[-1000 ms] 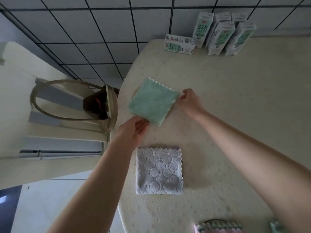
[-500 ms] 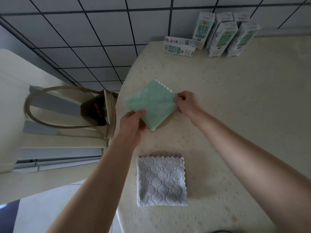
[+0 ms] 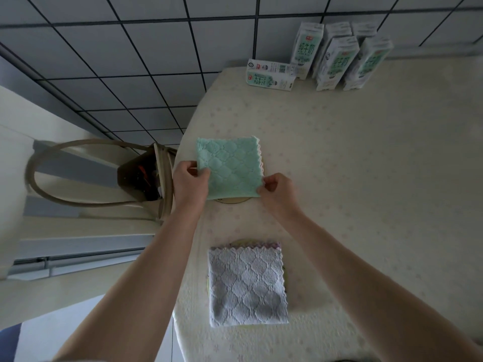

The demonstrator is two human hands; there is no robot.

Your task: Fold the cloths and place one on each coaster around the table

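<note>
A folded green cloth [image 3: 230, 167] lies square over a round coaster [image 3: 231, 200], of which only a sliver shows at the near edge. My left hand [image 3: 189, 185] pinches the cloth's near left edge. My right hand [image 3: 277, 192] pinches its near right corner. Closer to me, a folded grey cloth [image 3: 247, 284] lies on a second coaster [image 3: 241, 241], whose rim peeks out at the far side. Both sit near the left edge of the cream table [image 3: 366, 165].
Several milk cartons [image 3: 337, 58] stand at the table's far edge, and one carton [image 3: 270, 75] lies flat beside them. A beige bag [image 3: 146, 176] with long handles rests on a white chair [image 3: 52, 178] left of the table. The floor beyond is grey tile.
The green cloth was turned from a diamond angle to square with the table edge over the coaster. Both hands shifted to its near corners.
</note>
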